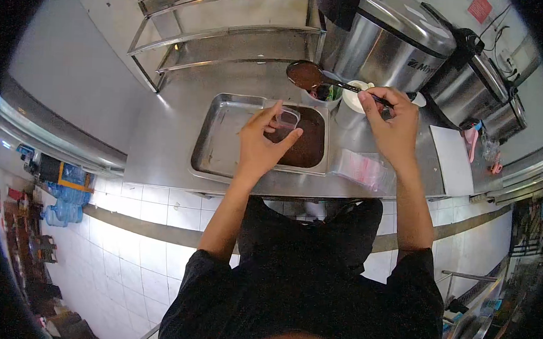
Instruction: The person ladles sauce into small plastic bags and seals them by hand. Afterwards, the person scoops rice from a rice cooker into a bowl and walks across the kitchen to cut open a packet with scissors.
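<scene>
A small clear cup (pixel 287 117) is held over the brown-filled pan (pixel 327 138); a black spoon (pixel 334 81), its bowl brown, is raised beyond the pan's far edge.

My left forearm (pixel 224 222) and right forearm (pixel 415 206) reach forward, bare and well apart. My left hand (pixel 260 142) curves in a grip, thumb (pixel 289 142) and fingers (pixel 265 117) spaced by a gap; my right hand (pixel 396 126) pinches, leaning inward, thumb opposite curled fingers.

One clear cup (pixel 288 118) and one black spoon (pixel 307 76) are held near one steel tray (pixel 217 137). Right of the tray, one white panel (pixel 452 160) is seen.
</scene>
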`<action>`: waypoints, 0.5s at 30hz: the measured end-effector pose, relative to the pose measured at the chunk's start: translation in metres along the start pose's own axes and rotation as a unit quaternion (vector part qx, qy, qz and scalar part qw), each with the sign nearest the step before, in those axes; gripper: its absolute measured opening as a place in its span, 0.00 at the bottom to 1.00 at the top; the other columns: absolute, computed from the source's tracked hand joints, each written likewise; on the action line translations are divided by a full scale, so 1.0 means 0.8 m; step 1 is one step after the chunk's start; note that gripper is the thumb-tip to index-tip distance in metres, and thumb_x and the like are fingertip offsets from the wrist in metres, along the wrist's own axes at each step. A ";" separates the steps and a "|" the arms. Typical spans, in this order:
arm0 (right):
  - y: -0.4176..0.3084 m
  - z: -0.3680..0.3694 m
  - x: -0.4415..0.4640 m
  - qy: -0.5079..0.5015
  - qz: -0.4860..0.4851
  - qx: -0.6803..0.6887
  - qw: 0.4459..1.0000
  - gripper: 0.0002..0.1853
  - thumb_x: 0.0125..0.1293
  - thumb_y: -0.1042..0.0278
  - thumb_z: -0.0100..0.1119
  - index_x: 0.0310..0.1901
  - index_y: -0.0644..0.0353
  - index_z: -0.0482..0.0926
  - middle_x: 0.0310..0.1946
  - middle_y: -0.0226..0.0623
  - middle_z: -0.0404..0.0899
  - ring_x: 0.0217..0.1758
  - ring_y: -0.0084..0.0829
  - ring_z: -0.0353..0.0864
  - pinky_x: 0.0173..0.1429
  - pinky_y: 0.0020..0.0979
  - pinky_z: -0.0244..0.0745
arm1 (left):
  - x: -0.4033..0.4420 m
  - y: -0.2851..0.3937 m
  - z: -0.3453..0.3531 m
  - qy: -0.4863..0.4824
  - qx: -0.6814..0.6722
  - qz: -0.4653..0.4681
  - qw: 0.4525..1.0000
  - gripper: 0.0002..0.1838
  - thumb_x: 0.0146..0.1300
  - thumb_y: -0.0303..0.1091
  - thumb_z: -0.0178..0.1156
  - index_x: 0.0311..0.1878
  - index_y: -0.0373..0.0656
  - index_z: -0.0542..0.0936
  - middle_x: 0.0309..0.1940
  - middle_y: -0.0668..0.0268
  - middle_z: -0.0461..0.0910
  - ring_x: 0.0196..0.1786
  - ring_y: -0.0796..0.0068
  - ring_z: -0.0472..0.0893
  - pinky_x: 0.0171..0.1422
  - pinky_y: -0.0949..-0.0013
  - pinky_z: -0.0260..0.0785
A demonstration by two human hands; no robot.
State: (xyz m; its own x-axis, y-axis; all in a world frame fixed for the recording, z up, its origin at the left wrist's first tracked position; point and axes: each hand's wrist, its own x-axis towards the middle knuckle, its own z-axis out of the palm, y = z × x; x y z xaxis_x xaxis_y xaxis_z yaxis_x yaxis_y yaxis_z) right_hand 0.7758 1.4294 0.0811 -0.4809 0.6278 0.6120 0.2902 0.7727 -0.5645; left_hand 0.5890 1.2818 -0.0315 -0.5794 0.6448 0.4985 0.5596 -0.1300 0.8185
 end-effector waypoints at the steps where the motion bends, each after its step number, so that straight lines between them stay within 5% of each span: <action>1: -0.004 0.000 0.000 0.000 -0.010 -0.015 1.000 0.10 0.60 0.56 0.70 0.35 0.53 0.86 0.24 0.29 0.79 0.29 0.29 0.76 0.42 0.35 0.65 | 0.002 -0.001 0.002 0.000 0.006 0.009 1.000 0.34 0.50 0.37 0.78 0.61 0.40 0.79 0.47 0.58 0.83 0.41 0.72 0.84 0.44 0.71 0.75; 10: -0.003 0.009 -0.015 0.005 -0.065 -0.094 0.993 0.10 0.59 0.52 0.70 0.36 0.47 0.86 0.36 0.26 0.82 0.46 0.34 0.77 0.55 0.42 0.58 | 0.007 -0.001 0.003 0.009 -0.029 0.032 0.999 0.34 0.50 0.36 0.78 0.61 0.40 0.79 0.47 0.58 0.83 0.40 0.72 0.84 0.44 0.71 0.76; 15: -0.002 0.010 -0.021 0.003 -0.069 -0.121 0.990 0.10 0.58 0.52 0.70 0.38 0.46 0.87 0.36 0.26 0.83 0.47 0.34 0.76 0.55 0.40 0.57 | 0.008 0.000 0.000 0.008 -0.011 0.032 0.999 0.35 0.49 0.34 0.79 0.62 0.40 0.78 0.46 0.59 0.83 0.40 0.74 0.84 0.45 0.71 0.77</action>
State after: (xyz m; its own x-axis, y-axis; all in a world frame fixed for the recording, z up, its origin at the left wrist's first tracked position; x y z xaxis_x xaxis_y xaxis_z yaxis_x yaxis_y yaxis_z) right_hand 0.7769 1.4170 0.0677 -0.5253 0.5139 0.6782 0.4115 0.8511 -0.3261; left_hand 0.5855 1.2858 -0.0284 -0.5532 0.6219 0.5542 0.5818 -0.1876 0.7914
